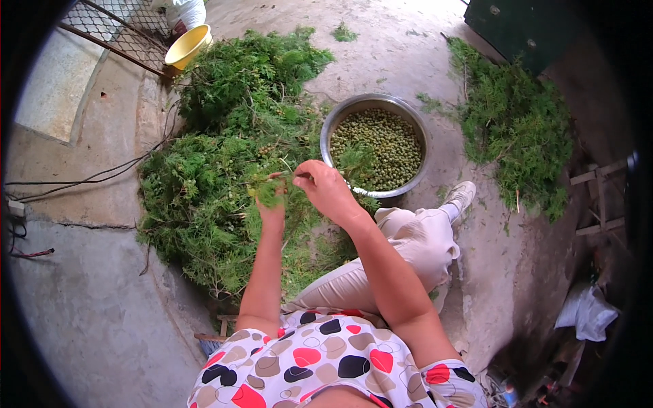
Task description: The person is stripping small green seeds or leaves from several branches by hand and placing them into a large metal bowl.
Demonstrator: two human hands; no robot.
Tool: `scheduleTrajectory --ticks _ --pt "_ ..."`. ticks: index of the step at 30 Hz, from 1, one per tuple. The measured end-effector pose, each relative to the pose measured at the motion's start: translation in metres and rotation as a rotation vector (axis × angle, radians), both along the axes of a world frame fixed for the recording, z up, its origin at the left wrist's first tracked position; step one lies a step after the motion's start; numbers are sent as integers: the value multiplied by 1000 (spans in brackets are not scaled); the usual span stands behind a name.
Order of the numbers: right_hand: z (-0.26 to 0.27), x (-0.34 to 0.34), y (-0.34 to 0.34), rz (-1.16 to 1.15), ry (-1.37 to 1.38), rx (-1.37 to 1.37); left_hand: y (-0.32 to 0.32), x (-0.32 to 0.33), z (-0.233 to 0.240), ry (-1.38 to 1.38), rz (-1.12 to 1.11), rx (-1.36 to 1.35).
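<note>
My left hand [272, 213] grips a green conifer sprig [270, 193] with flat, scaly foliage, which partly covers its fingers. Close beside it, my right hand [326, 189] has its thumb and fingertips drawn together at the sprig's side; whether anything is pinched there is too small to tell. A round metal basin [426, 148] stands just beyond my right hand, holding many small round green cones [390, 148]. Some loose foliage [358, 159] lies over the basin's near left side. Under and left of my hands spreads a large heap of cut conifer branches [204, 204].
A second pile of branches [515, 122] lies at the right. A yellow plastic basin [187, 47] sits at the far left by a metal mesh panel [122, 25]. Black cables [97, 179] cross the concrete at left. A wooden frame [599, 196] and plastic bag [592, 313] are at right.
</note>
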State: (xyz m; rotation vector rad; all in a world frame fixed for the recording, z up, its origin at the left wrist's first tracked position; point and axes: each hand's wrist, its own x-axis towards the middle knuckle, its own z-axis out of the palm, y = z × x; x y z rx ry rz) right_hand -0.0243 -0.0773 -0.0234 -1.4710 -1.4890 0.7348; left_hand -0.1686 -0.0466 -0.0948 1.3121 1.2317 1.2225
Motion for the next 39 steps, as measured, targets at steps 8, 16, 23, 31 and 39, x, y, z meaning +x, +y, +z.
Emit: scheduleTrajectory --ticks 8,16,23,31,39 --pt "0 13 10 31 802 -260 -5 -9 4 117 -133 -107" --pt "-11 7 6 33 82 -135 -11 3 28 47 -139 -285" --pt "-16 2 10 12 328 -305 -9 -2 3 -221 10 -451" --pt "-22 -12 7 -15 212 5 -3 -6 -23 -491 -16 -467" --pt "-16 3 15 87 596 -402 2 -10 -19 -471 -233 -433"
